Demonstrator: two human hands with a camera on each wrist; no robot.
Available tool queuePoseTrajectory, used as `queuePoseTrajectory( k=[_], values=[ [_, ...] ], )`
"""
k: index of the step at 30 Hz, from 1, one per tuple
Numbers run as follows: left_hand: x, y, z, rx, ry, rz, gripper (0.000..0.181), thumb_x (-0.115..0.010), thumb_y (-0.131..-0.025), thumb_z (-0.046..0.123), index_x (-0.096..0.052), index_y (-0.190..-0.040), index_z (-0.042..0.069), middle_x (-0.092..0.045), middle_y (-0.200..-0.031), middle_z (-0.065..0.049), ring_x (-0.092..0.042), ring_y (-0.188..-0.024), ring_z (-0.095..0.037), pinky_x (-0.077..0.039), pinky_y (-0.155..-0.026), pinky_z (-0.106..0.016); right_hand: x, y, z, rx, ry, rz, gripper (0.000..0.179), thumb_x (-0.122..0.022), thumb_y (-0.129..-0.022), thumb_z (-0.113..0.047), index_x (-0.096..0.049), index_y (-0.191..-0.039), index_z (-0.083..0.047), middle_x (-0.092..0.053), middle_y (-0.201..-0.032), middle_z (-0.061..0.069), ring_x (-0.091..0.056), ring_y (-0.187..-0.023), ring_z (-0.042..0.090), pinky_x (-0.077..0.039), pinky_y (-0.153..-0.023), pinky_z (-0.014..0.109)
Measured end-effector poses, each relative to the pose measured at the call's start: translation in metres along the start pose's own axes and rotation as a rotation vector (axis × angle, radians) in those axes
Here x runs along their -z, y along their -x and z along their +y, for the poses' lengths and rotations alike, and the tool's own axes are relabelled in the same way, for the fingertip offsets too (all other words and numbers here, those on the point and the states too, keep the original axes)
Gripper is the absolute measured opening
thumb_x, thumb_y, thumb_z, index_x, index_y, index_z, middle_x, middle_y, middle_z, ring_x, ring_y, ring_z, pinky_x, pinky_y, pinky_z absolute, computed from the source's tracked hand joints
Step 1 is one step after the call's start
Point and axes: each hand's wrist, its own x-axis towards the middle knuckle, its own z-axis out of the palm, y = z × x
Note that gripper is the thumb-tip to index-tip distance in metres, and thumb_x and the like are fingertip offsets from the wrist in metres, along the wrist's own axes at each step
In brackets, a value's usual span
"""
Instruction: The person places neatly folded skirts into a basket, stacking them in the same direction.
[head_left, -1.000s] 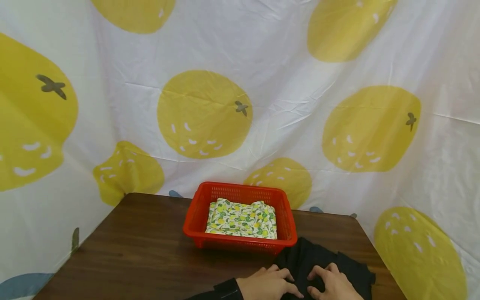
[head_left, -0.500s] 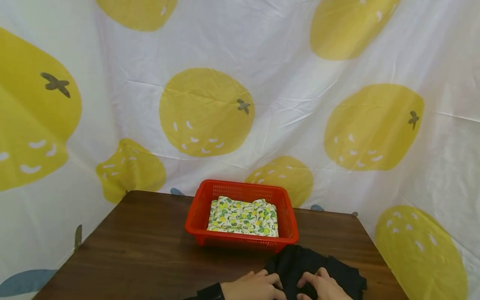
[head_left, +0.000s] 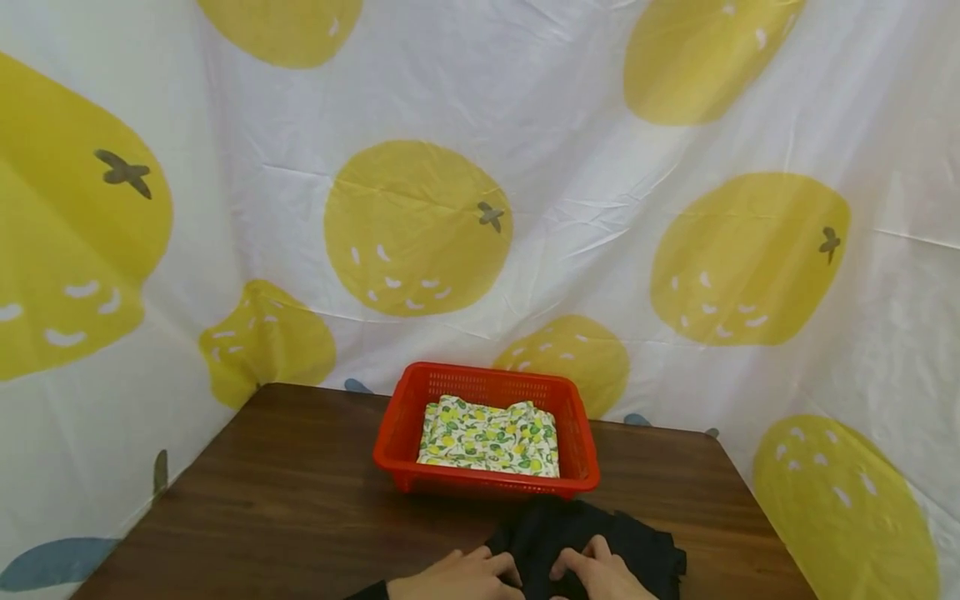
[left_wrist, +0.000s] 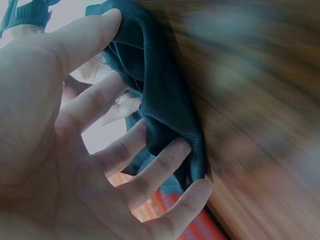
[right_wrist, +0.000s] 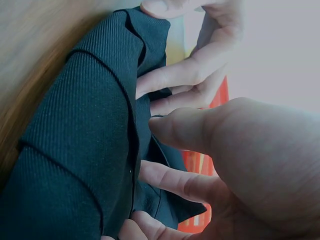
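A bunched black ribbed cloth (head_left: pixel 651 546) lies on the table in front of the basket, at the bottom of the head view. My left hand (head_left: pixel 467 577) grips its left side. In the left wrist view, that thumb is on one end of the cloth (left_wrist: pixel 167 95) and the spread fingers curve along it. My right hand (head_left: pixel 602 575) holds the cloth farther right. Its thumb and fingers dig into a fold of the cloth (right_wrist: pixel 82 130) in the right wrist view, where some fingertips are hidden. Both hands are close together.
A red plastic basket (head_left: pixel 487 482) stands just beyond the cloth. Inside it is a folded lemon-print cloth (head_left: pixel 491 437). The brown wooden table (head_left: pixel 300 492) stretches left of the hands. A white sheet with yellow fruit (head_left: pixel 555 92) hangs behind and at both sides.
Both hands and the black cloth have slid left across the table, so the cloth now lies more squarely in front of the basket. The basket has stayed in place.
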Motion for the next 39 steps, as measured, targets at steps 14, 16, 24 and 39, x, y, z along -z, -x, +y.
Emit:
queuePoseTrajectory(
  k=[14, 16, 24, 39],
  values=[
    [0.000, 0.060, -0.017, 0.107, 0.106, 0.075, 0.031, -0.080, -0.112, 0.039, -0.081, -0.142, 0.044, -0.069, -0.129, 0.021, -0.051, -0.105, 0.004, -0.057, -0.094, -0.030, -0.029, -0.019, -0.055, -0.030, 0.053, -0.076, 0.026, -0.085, -0.107, -0.036, -0.079, -0.128, -0.022, -0.049, -0.127, 0.010, -0.045, -0.109, 0.038, -0.054, -0.093, 0.067],
    [0.000, 0.068, -0.019, 0.132, 0.112, 0.080, 0.031, -0.081, -0.111, 0.038, -0.082, -0.141, 0.045, -0.068, -0.126, 0.021, -0.050, -0.104, 0.004, -0.057, -0.093, -0.031, -0.032, -0.024, -0.060, -0.018, 0.072, -0.092, 0.032, -0.088, -0.105, -0.038, -0.080, -0.132, -0.022, -0.048, -0.128, 0.007, -0.044, -0.110, 0.036, -0.053, -0.092, 0.064],
    [-0.002, 0.092, -0.024, 0.198, 0.148, 0.096, 0.027, -0.083, -0.109, 0.038, -0.084, -0.135, 0.048, -0.065, -0.125, 0.023, -0.049, -0.103, 0.003, -0.056, -0.092, -0.035, -0.042, -0.036, -0.084, 0.042, 0.124, -0.133, 0.036, -0.085, -0.107, -0.037, -0.079, -0.136, -0.018, -0.052, -0.135, 0.008, -0.047, -0.115, 0.035, -0.055, -0.100, 0.073],
    [0.002, 0.108, -0.028, 0.265, 0.327, 0.099, 0.029, -0.087, -0.106, 0.036, -0.084, -0.131, 0.048, -0.068, -0.129, 0.021, -0.053, -0.108, 0.001, -0.059, -0.100, -0.037, -0.038, -0.032, -0.086, 0.157, 0.112, -0.118, 0.033, -0.078, -0.113, -0.033, -0.080, -0.144, -0.021, -0.064, -0.140, 0.002, -0.063, -0.120, 0.027, -0.063, -0.105, 0.057]
  ],
)
